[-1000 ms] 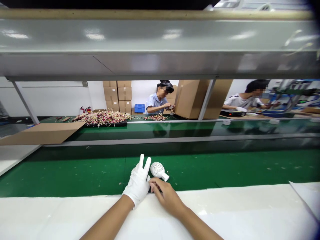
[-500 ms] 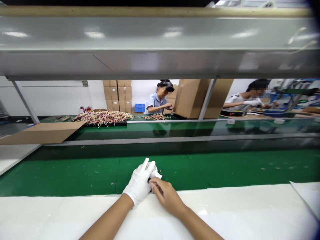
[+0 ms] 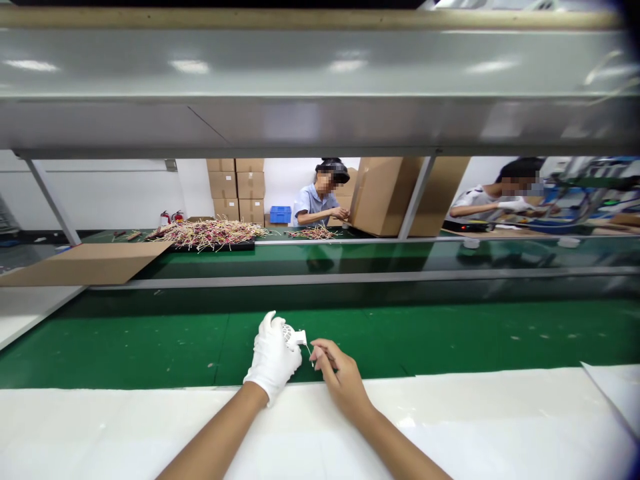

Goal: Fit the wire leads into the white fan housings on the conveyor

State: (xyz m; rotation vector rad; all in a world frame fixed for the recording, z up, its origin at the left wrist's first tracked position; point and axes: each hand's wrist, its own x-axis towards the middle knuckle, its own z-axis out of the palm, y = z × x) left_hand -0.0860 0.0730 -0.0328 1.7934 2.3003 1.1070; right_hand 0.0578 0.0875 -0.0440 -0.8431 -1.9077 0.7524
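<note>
Right over the green belt (image 3: 125,347), the gloved left hand (image 3: 273,353) is gripping a white perforated housing (image 3: 294,337), fingers wrapped round it, while the bare right hand (image 3: 340,377) is pinching a thin strand (image 3: 310,351) just beside it; a wire pile (image 3: 210,235) is sitting well beyond.

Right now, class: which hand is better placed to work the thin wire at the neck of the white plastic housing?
Probably the right hand: its bare fingertips are at the thin wire, while the white-gloved left hand is occupied, wrapped around the perforated white housing.
</note>
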